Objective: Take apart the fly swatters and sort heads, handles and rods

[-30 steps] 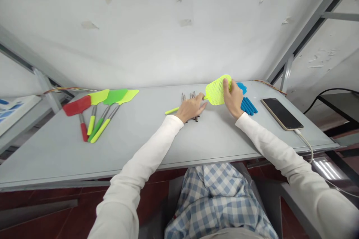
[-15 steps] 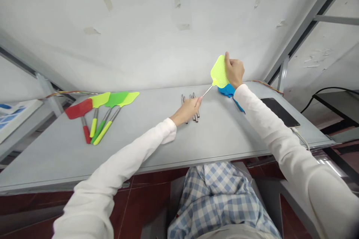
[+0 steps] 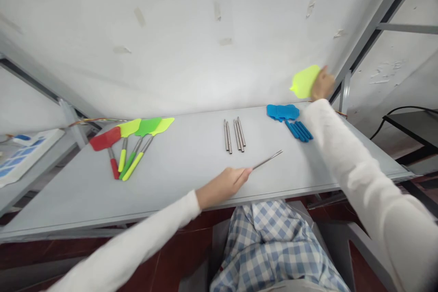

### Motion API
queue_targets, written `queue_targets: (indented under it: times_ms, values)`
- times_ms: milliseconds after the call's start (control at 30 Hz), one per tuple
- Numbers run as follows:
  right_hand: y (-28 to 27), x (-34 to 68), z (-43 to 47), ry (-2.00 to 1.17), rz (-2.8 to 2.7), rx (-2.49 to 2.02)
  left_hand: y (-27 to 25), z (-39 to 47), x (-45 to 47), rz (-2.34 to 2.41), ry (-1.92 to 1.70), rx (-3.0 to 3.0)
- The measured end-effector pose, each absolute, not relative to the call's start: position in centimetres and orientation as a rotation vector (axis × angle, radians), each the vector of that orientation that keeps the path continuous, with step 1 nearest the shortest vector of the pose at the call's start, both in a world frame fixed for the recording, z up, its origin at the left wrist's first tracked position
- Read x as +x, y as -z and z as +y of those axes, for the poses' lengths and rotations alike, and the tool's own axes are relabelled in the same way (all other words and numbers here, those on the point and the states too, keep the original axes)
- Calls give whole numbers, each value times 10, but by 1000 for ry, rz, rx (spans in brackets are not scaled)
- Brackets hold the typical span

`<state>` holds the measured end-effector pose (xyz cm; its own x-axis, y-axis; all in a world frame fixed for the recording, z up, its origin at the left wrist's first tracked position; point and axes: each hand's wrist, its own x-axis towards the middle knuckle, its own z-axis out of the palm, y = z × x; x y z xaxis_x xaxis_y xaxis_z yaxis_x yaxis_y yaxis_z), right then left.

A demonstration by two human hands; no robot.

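Observation:
My left hand (image 3: 230, 182) is closed on one end of a thin metal rod (image 3: 268, 159), held low over the table's front part. The rod's bare tip points up to the right. Off to the right, my right hand (image 3: 323, 83), slightly blurred, grips the edge of a yellow fly swatter head (image 3: 305, 82), apart from the rod. Below it lie blue swatter heads (image 3: 283, 112) and several blue handle grips (image 3: 299, 131). Several metal rods (image 3: 239, 134) rest in two groups at the table's middle.
On the left of the grey table (image 3: 198, 164) lie several whole fly swatters: a red one (image 3: 106, 139), a green one (image 3: 148, 127) and yellow ones. A white box with blue pieces (image 3: 29, 155) stands beyond the left edge. Metal frame posts flank the table; a wall closes its back.
The yellow swatter head has come off the rod. My right hand has carried it to the right, while my left hand with the rod has dropped toward the front edge.

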<state>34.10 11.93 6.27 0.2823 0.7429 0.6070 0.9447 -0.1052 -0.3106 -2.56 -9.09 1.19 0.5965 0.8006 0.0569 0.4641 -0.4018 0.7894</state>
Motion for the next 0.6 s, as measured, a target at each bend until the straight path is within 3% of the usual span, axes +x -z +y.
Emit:
queue_targets:
  times_ms: [133, 367, 600]
  values:
    - [-58, 379, 109, 268, -1143, -2071, -12, -104, -47, 1204, -752, 1699]
    - [-53, 323, 133, 143, -1608, -2057, -45, -49, -10, 864, -816, 1170]
    - [-63, 341, 156, 301, -1838, -2219, -23, -12, 8, 651, -835, 785]
